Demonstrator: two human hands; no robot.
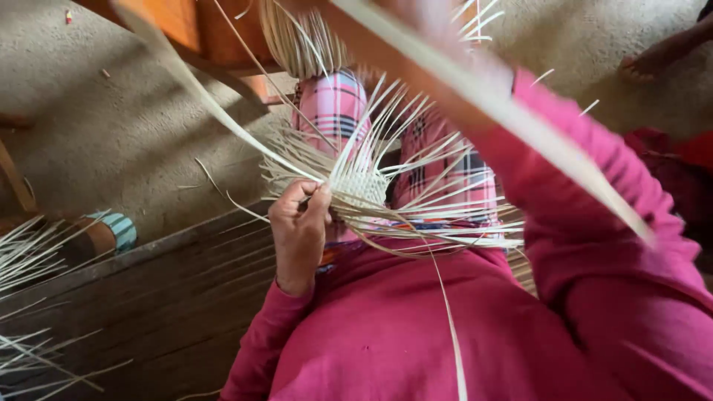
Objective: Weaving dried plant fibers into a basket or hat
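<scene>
Weaving [362,187] on the lap, over the plaid cloth [334,104] — left hand [298,226] pinched shut on its near edge, thumb and fingers clamping the woven patch. Right hand out of view past the raised pink sleeve [594,186], so grip there cannot be told — probably drawing the long strip [512,111] taut. Best to keep the pinch right at the last crossing, pull the strip flat and untwisted, then seat it snug against the previous row.

1 woven mat start [362,187], centre frame, thin splints fanning out, too many to count. 1 hand [299,232] in view, pinching its edge. 1 long wide strip [520,119] crossing upper right. 1 loose splint bundle [33,297], lower left. 1 bare foot [648,65], upper right.
</scene>
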